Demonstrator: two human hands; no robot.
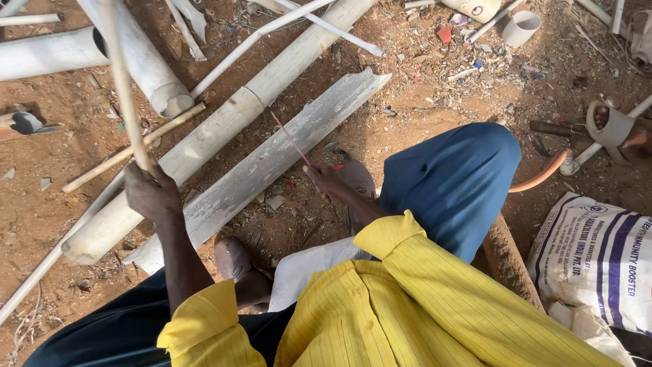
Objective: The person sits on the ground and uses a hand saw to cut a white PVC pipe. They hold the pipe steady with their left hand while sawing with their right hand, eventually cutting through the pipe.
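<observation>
My left hand (151, 191) grips a thin pale pipe (121, 75) that rises up and away from me toward the top of the view. My right hand (326, 180) pinches a thin red blade-like strip (293, 141), its tip resting on a flat whitish half-pipe plank (272, 160) lying on the dirt. A wide cream pipe (224, 122) lies alongside the plank. My yellow sleeves and blue-clad knee fill the lower part of the view.
Reddish dirt is strewn with pipe offcuts and scraps. Large white pipes (146, 61) lie at top left, a short pipe ring (521, 27) at top right. A printed white sack (598, 261) sits at right. Another person's sandalled foot (621, 129) shows at the far right.
</observation>
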